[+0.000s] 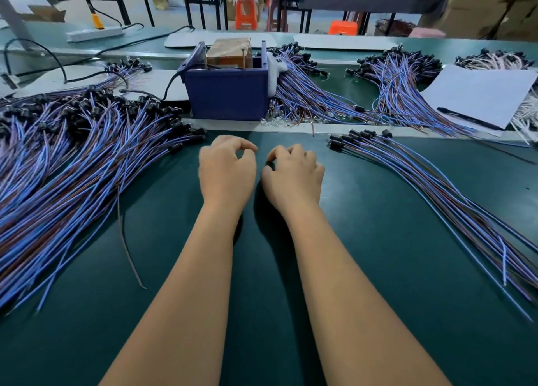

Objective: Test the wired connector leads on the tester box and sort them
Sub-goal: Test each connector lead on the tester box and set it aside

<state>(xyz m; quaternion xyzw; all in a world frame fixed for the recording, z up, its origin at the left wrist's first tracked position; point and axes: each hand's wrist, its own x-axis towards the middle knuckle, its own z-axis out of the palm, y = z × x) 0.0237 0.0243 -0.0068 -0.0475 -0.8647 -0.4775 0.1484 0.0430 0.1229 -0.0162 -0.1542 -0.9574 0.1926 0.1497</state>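
My left hand (pixel 227 167) and my right hand (pixel 294 173) hover side by side over the green mat (pixel 262 269), just in front of the blue tester box (pixel 227 94). The left hand's fingers are curled, thumb tip near the forefinger; nothing shows between them. My right hand pinches a small black connector (pixel 269 164) between thumb and forefinger; no wire shows under it. A big heap of blue-and-brown leads with black connectors (pixel 72 167) lies to the left. A smaller sorted bundle of leads (pixel 422 181) fans out on the right.
More lead bundles (pixel 320 94) lie behind and to the right of the box, with small clear parts (pixel 273 121) at its foot. A white sheet with a pen (pixel 480 94) sits far right. A power strip (pixel 93 33) and black cables are at the back left.
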